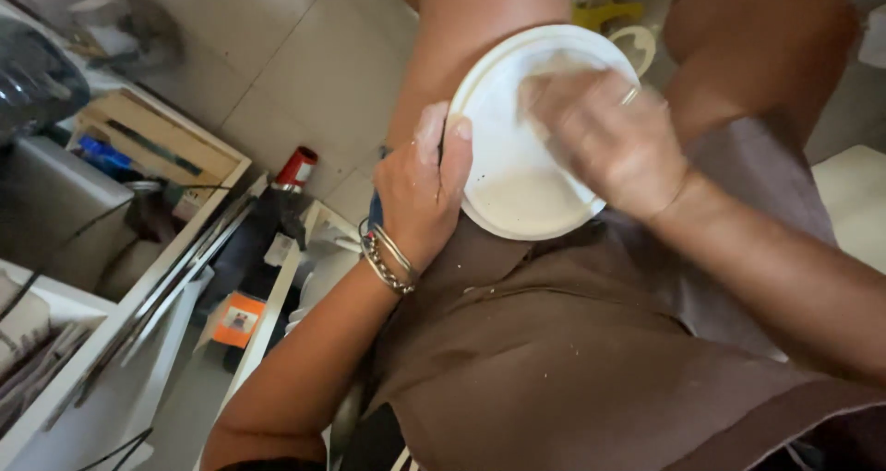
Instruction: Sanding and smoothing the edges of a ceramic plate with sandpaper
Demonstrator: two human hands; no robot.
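Pale floor tiles (295, 56) and cluttered white shelving (138, 342) lie below. The left hand (420, 190) pinches the white plate (517, 185) at its rim, steadying it over the lap, while the right hand (609, 139), blurred, presses flat on its face, holding nothing.

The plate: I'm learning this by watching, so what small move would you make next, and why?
Probably turn the plate a little with the left hand, which grips its rim. The right hand, blurred, covers only the upper part, so turning would bring the lower part under it.
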